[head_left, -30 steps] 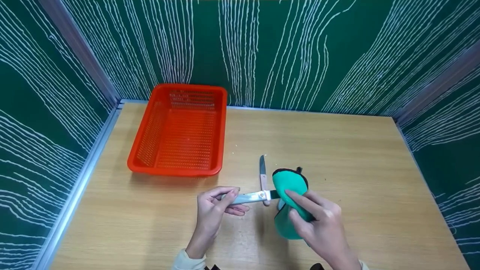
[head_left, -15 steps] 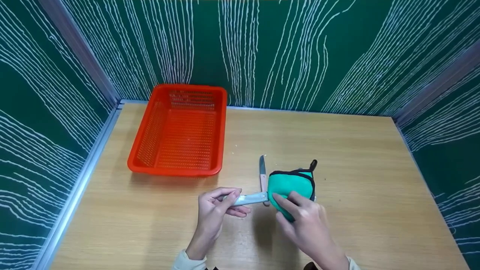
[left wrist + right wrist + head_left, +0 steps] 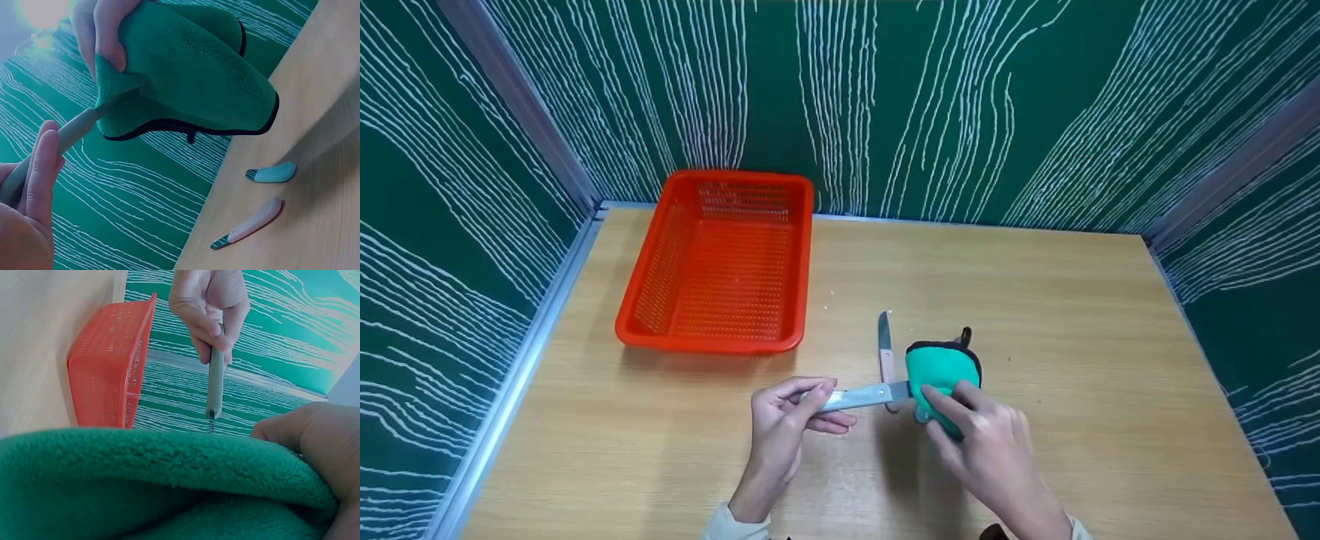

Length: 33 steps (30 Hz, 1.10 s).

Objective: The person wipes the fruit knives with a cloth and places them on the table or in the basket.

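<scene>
My left hand (image 3: 784, 427) holds a knife (image 3: 855, 397) by its pale grey-blue handle, above the table. The blade points right, and its outer part is covered by a green cloth (image 3: 945, 365) with black edging and a small black loop. With thumb and fingers, my right hand (image 3: 994, 450) pinches the folded cloth over the blade. In the left wrist view, the cloth hangs in a fold and part of the blade shows against it. A pink-handled knife (image 3: 886, 360) lies on the table behind. A blue-handled knife (image 3: 274, 172) lies beside it, mostly hidden by the cloth in the head view.
A red plastic basket (image 3: 709, 346) with perforated sides stands at the back left of the wooden table (image 3: 1080, 315). Green panels (image 3: 780, 90) with white wavy lines wall the table at the back and both sides. Small white crumbs lie near the pink-handled knife.
The right hand slid the cloth left along the blade up to the handle, then drew it back a little to the right, baring some blade. The left hand stayed almost still.
</scene>
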Available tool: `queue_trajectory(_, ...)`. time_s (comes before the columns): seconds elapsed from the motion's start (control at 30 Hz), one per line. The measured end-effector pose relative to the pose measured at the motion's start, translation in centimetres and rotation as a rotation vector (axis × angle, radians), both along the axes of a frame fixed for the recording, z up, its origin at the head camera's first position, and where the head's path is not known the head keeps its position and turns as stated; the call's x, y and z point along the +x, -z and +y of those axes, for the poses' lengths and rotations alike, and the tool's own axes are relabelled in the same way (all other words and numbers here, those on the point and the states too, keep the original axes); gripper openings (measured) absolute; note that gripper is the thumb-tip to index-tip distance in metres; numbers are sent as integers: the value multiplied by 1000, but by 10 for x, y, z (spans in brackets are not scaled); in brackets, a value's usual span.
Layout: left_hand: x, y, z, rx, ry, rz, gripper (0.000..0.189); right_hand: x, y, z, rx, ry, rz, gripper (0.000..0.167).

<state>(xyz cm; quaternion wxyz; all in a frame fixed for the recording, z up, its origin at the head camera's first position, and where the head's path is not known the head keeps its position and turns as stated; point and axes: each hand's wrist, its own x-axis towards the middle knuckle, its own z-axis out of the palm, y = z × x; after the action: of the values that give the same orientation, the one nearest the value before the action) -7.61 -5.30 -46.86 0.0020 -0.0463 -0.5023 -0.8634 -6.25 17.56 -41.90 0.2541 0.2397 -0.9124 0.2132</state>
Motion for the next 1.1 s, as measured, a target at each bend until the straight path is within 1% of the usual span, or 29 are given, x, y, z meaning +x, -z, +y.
queue_trajectory(0.13,1,2,-1,24,-4,18,25,-1,1,4,-4,11,6,28)
queue_trajectory(0.3,2,2,-3,24,-3,23,24,-2,2,9,-29,33,20,26)
queue_trajectory(0.57,3,4,-9,-20,-23,-31,26,-3,1,23,-61,84,50,27)
queue_trajectory(0.7,2,4,-10,-30,-39,-28,27,-3,1,30,-74,116,72,27)
queue_trajectory(0.77,1,4,-11,-42,-49,-25,27,-3,2,33,-83,131,74,27)
queue_trajectory(0.93,-1,3,-14,-68,-90,-29,24,-2,4,37,-103,147,47,30)
queue_trajectory(1.1,-3,2,-19,-52,-141,-47,28,-1,6,40,-116,144,51,31)
